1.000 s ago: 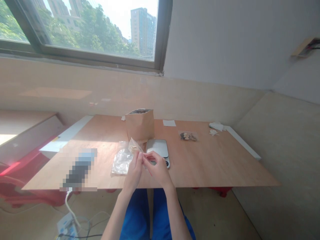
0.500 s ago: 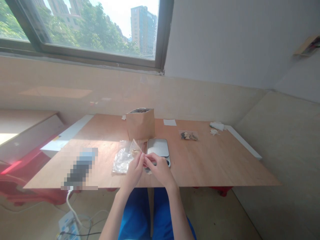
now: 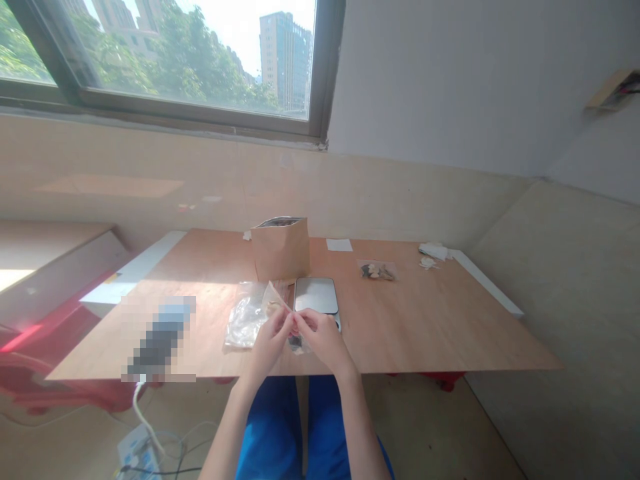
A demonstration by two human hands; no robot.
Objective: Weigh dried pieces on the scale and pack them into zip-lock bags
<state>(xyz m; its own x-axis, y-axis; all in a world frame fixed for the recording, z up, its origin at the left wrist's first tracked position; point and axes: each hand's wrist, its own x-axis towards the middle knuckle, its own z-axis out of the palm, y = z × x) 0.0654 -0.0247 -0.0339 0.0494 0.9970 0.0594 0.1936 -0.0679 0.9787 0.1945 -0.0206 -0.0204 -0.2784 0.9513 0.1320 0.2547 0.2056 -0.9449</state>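
While both hands meet above the near edge of the table (image 3: pixel 425 333), the left hand (image 3: pixel 267 345) and the right hand (image 3: pixel 324 341) are together, fingertips touching, each pinched on a small clear bag (image 3: pixel 296 343). The bag hangs just under the fingertips at table centre-front. Something dark shows inside it, too small to identify.

Just left of the left hand: a heap of clear plastic bags (image 3: pixel 245 317) lying flat, one translucent corner rising beside the left fingers. Just behind the right hand: a flat scale (image 3: pixel 316 295) with a bare silver plate. Behind the scale and slightly left: a brown paper bag (image 3: pixel 280 248), upright, top open.

Farther right, well apart from the hands: a filled bag (image 3: pixel 377 271) lying flat. A white slip (image 3: pixel 339 245) lies near the far edge, and white scraps (image 3: pixel 433 253) at the far right corner.
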